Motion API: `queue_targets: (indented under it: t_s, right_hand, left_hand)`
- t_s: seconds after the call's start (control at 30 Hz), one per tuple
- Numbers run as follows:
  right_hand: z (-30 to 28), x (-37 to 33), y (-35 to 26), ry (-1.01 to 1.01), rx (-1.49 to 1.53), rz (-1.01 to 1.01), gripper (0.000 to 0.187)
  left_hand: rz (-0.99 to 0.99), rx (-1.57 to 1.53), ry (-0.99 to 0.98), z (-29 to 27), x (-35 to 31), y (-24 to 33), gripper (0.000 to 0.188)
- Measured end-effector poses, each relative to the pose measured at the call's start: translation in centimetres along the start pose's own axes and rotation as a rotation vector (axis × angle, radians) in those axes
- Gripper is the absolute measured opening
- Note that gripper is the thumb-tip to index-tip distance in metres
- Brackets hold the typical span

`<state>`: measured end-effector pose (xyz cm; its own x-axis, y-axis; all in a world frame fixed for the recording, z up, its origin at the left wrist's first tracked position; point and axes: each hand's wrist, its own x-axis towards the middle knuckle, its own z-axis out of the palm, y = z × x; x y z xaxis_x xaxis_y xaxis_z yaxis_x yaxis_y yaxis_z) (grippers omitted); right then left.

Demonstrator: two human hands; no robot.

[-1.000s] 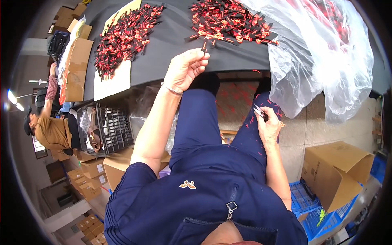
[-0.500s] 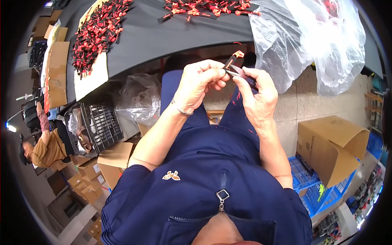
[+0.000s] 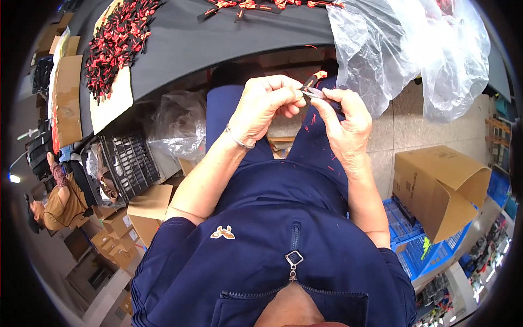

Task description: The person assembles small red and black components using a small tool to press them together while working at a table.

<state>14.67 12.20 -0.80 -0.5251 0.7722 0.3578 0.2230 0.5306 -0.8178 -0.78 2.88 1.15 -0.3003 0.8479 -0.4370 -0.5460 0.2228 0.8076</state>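
Note:
Above my lap, my left hand [image 3: 264, 108] pinches a small black fabric strap with an orange-red end [image 3: 314, 79] between thumb and fingertips. My right hand [image 3: 349, 124] is closed around a pair of small thread snips [image 3: 316, 94], whose metal blades lie at the strap, near the left fingertips. Part of the snips is hidden behind the right fingers. Short red thread scraps [image 3: 306, 128] are scattered over my dark blue trousers. On the black-covered table, a big heap of similar black and red straps [image 3: 117, 52] rests at the left, with more straps [image 3: 245, 6] at the far edge of view.
Clear plastic sheeting [image 3: 365, 60] hangs over the table's right side. An open cardboard box [image 3: 422, 182] stands on a blue crate [image 3: 400, 218] to my right. At left are a dark crate [image 3: 131, 163], a plastic bag [image 3: 182, 122], cartons [image 3: 147, 210] and another person [image 3: 62, 204].
The strap's red end has shifted slightly down, and the snips stay against the strap in my right hand. My view has moved a little, so the table heaps sit higher and further left.

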Motion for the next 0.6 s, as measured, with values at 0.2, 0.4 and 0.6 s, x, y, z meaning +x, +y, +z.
queue_targets:
  t_s: [0.2,0.4,0.6]
  right_hand:
    - [-0.2,0.0,0.3,-0.033,-0.037,0.023,0.017]
    - [-0.4,0.2,0.2,-0.071,-0.090,0.005,0.017]
    - [-0.6,-0.4,0.6,-0.047,0.029,0.045,0.020]
  left_hand:
    - [-0.023,0.054,-0.014,-0.4,0.3,-0.4,0.013]
    - [-0.024,0.122,-0.032,-0.3,0.6,-0.6,0.013]
    - [-0.086,0.033,-0.023,-0.6,0.7,-0.8,0.014]
